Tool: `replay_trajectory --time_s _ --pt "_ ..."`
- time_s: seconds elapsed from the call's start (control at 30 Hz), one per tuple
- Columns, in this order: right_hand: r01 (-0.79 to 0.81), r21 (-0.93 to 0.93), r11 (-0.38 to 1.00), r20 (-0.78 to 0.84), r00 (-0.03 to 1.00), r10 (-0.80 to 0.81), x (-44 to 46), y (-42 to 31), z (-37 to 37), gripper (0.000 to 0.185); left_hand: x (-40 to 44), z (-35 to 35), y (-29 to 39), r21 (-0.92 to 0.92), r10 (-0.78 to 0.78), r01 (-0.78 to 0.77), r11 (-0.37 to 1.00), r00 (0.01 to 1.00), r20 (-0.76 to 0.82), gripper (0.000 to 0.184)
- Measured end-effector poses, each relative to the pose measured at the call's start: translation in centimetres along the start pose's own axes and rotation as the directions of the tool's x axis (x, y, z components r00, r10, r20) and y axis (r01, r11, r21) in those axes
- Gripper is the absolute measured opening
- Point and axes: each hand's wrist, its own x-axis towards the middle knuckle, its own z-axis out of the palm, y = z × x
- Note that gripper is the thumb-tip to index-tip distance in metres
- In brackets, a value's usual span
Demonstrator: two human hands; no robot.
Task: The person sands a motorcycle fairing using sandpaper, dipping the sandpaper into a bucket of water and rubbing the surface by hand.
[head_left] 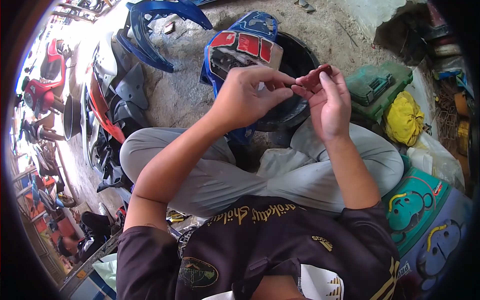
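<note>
A folded dark red piece (314, 78) that looks like sandpaper is held between the thumb and fingers of my right hand (331, 102). My left hand (252, 92) is close to its left end, with thumb and index finger curved toward each other in a pinch. Whether anything small is between those fingertips, I cannot make out. Behind my left hand, a blue motorcycle body panel (214, 70) with worn red and black patches leans over a black basin (306, 47). My hands partly hide the basin's inside.
Blue fairing parts (137, 37) lie on the concrete floor ahead. Grey and red panels (131, 90) are stacked at left. On the right are a green tool case (372, 90), a yellow plastic bag (404, 118) and a teal box (417, 200). A person (70, 245) is at far left.
</note>
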Motion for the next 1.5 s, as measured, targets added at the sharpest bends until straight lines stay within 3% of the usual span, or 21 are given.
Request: replay_trajectory --time_s 0.13,0.17,0.23,0.27,0.3,0.33,0.4,0.43,0.57,0.67,0.87,0.9,1.0,1.03,1.13,1.2,1.37,1.5 --pt "0.01 -0.067 0.998 0.003 1.0 -0.01 2.1 0.7 -2.8 0.022 0.8 -3.0 0.2 0.131 0.08 -0.06 0.99 0.985 -0.154 0.027" --pt "-0.007 -0.16 0.987 -0.04 0.999 0.0 2.8 1.5 -3.0 0.02 1.3 -4.1 0.5 0.302 0.172 -0.112 0.947 0.969 -0.178 0.027" --pt "-0.083 -0.376 0.923 -0.058 0.996 0.066 4.3 3.4 -3.3 0.023 2.6 -6.5 -0.4 0.636 0.281 -0.11 0.764 0.944 -0.174 0.037" --pt "-0.117 -0.474 0.872 -0.071 0.993 0.095 4.9 4.2 -3.2 0.025 3.1 -6.7 -0.9 0.71 0.324 -0.098 0.698 0.927 -0.19 0.041" --pt "-0.092 -0.53 0.843 -0.131 0.991 0.026 5.0 4.8 -1.8 0.031 3.4 -6.7 -1.4 0.775 0.366 -0.082 0.627 0.909 -0.2 0.045" --pt "-0.053 -0.485 0.873 -0.134 0.991 -0.014 5.6 5.5 -0.7 0.031 3.8 -6.6 -2.0 0.831 0.409 -0.061 0.553 0.889 -0.207 0.048" --pt "0.016 -0.393 0.92 -0.154 0.985 -0.083 7.2 7.5 0.3 0.032 3.8 -5.7 -3.2 0.818 0.338 -0.038 0.574 0.921 -0.194 0.059" --pt "0.16 -0.569 0.807 -0.103 0.959 -0.263 8.5 8.8 0.4 0.023 3.8 -5.1 -4.0 0.806 0.319 -0.038 0.591 0.928 -0.191 0.059" --pt "0.149 -0.671 0.727 -0.152 0.931 -0.331 8.3 11.4 1.7 0.015 3.6 -4.0 -5.2 0.83 0.311 -0.03 0.557 0.934 -0.176 0.054" --pt "0.291 -0.859 0.422 0.081 0.89 -0.449 6.8 11.2 1.3 0.02 3.7 -4.0 -5.3 0.827 0.317 -0.022 0.561 0.929 -0.19 0.05" --pt "0.187 -0.66 0.728 0.003 0.969 -0.246 10.3 11.2 -1.0 0.02 3.9 -4.2 -5.2 0.825 0.313 -0.026 0.565 0.932 -0.185 0.049" --pt "0.12 -0.615 0.779 0.009 0.989 -0.145 10.6 10.5 -1.2 0.021 3.9 -4.3 -5.4 0.824 0.317 -0.032 0.566 0.931 -0.181 0.049" --pt "0.16 -0.741 0.652 -0.023 0.965 -0.262 7.8 11.2 -0.3 0.02 3.7 -4.3 -5.5 0.811 0.304 -0.028 0.585 0.934 -0.187 0.047" --pt "0.142 -0.694 0.706 -0.081 0.959 -0.272 6.5 12.1 0.1 0.02 3.7 -4.4 -5.6 0.805 0.295 -0.016 0.593 0.935 -0.199 0.046" --pt "0.212 -0.8 0.562 -0.056 0.905 -0.421 8.6 12.3 0.8 0.019 3.8 -4.1 -5.6 0.808 0.313 -0.015 0.589 0.926 -0.211 0.045" --pt "0.067 -0.698 0.713 -0.137 0.965 -0.225 10.9 10.8 0.8 0.017 3.6 -4.1 -5.5 0.809 0.297 -0.007 0.588 0.932 -0.207 0.046" --pt "0.185 -0.752 0.633 -0.087 0.924 -0.373 6.0 12.4 1.1 0.02 4.2 -4.1 -5.5 0.817 0.325 -0.015 0.577 0.921 -0.213 0.046" --pt "0.021 -0.75 0.661 -0.106 0.983 -0.152 11.8 9.0 1.2 0.021 3.4 -3.7 -5.5 0.818 0.289 0.003 0.576 0.935 -0.207 0.045"
